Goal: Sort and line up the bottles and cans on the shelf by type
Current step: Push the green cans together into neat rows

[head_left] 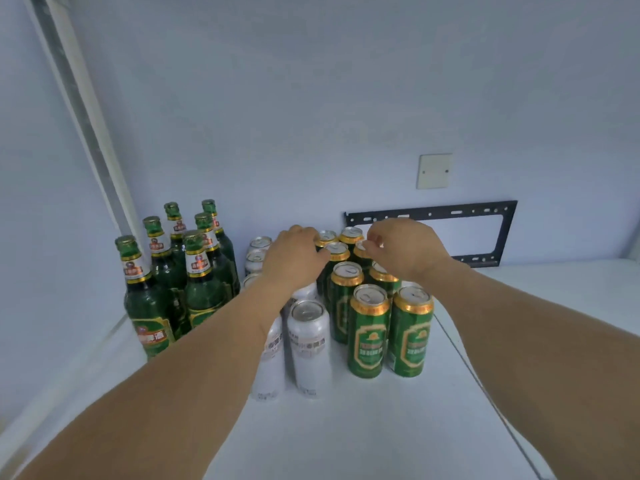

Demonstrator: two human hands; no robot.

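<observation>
Both grips rest on rear green cans, left hand and right hand, whether grasping I cannot tell, bottles leftward.

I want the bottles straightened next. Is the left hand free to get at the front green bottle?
Probably yes. The left hand rests over the cans, apparently holding nothing, and the front green bottle stands at the group's near-left edge with bare shelf before it; nothing blocks the way.

Pale blue-white wall; blank switch plate above a black metal mounting bracket. White shelf; even, soft light.
</observation>
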